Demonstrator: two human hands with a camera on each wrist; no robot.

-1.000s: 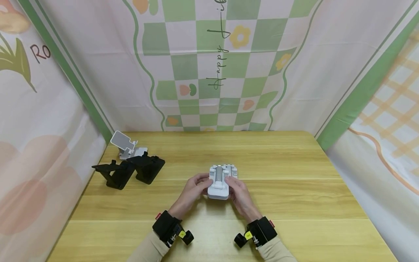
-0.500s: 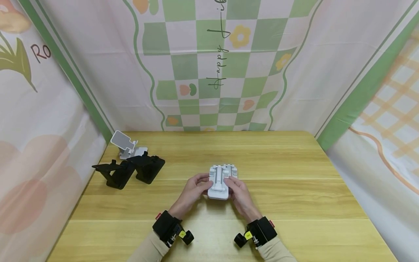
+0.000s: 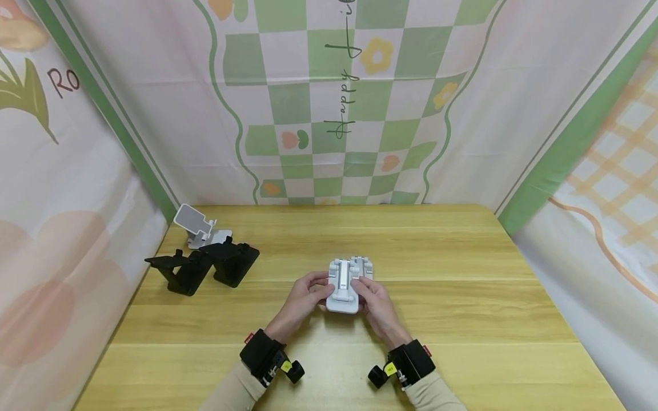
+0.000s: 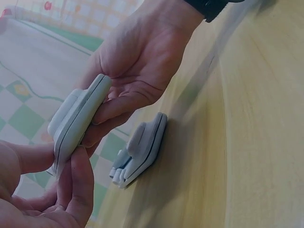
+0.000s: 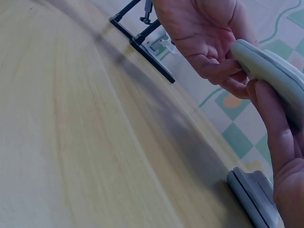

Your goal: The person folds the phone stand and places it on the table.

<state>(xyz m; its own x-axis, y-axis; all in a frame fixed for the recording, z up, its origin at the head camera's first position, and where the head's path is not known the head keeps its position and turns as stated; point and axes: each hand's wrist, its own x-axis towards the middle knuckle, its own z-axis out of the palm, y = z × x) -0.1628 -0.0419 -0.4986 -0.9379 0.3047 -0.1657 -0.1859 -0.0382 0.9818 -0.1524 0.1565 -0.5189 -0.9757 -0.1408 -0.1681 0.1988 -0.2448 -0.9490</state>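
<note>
Both hands meet over the middle of the wooden worktop [image 3: 462, 297], holding a folded white phone stand [image 3: 343, 292] between them, lifted clear of the wood. The left hand [image 3: 303, 299] takes it from the 9 o'clock side and the right hand [image 3: 377, 305] from the 3 o'clock side; each has its fingers [image 4: 118, 107] curled round the stand's edge — thumbs on one face, fingertips pressing the other. In the left wrist view the held stand [image 4: 76, 123] shows as a slim, closed slab pinched by both hands.

A second white stand [image 3: 354, 267], also folded, lies flat on the worktop just beyond the held one, toward 12 o'clock; from the head view the two overlap, but the wrist views show this one [image 4: 140, 149] resting on the wood, apart from the hands. The right wrist view catches only its corner [image 5: 251, 194] beneath the right hand's fingers.

Off toward 10 o'clock, near the worktop's far left corner, stand two black phone stands [image 3: 203, 267] opened out and touching — and just behind them an opened white stand [image 3: 197, 228] against the patterned backdrop [image 3: 334, 103].
</note>
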